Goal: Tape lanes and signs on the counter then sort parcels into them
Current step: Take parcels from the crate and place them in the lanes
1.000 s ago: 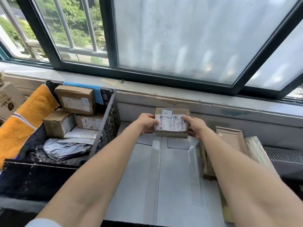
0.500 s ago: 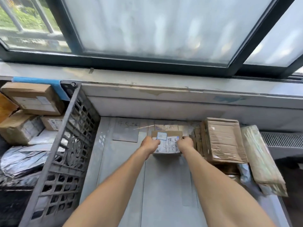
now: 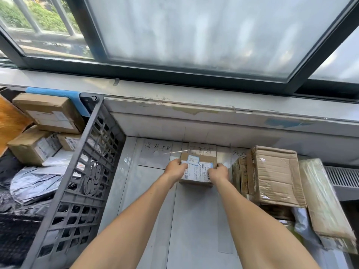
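Observation:
A small cardboard parcel (image 3: 198,169) with a white shipping label and a blue sticker sits at the far end of the middle taped lane on the grey counter (image 3: 194,220). My left hand (image 3: 174,169) grips its left side and my right hand (image 3: 218,172) grips its right side. Handwritten paper signs lie at the lane heads: a left sign (image 3: 157,152), a middle sign (image 3: 203,149) partly behind the parcel, and a right sign (image 3: 238,153) partly hidden by boxes. Clear tape strips (image 3: 171,220) mark the lanes.
A dark plastic crate (image 3: 77,191) on the left holds brown boxes (image 3: 48,113) and silver mailer bags (image 3: 33,183). Large taped cardboard boxes (image 3: 275,175) and a flat wrapped package (image 3: 326,202) fill the right lane. The window sill wall (image 3: 194,123) stands directly behind the signs.
Both hands carried the parcel from above the counter down and forward to the far end of the middle lane. The view tilted down and came closer.

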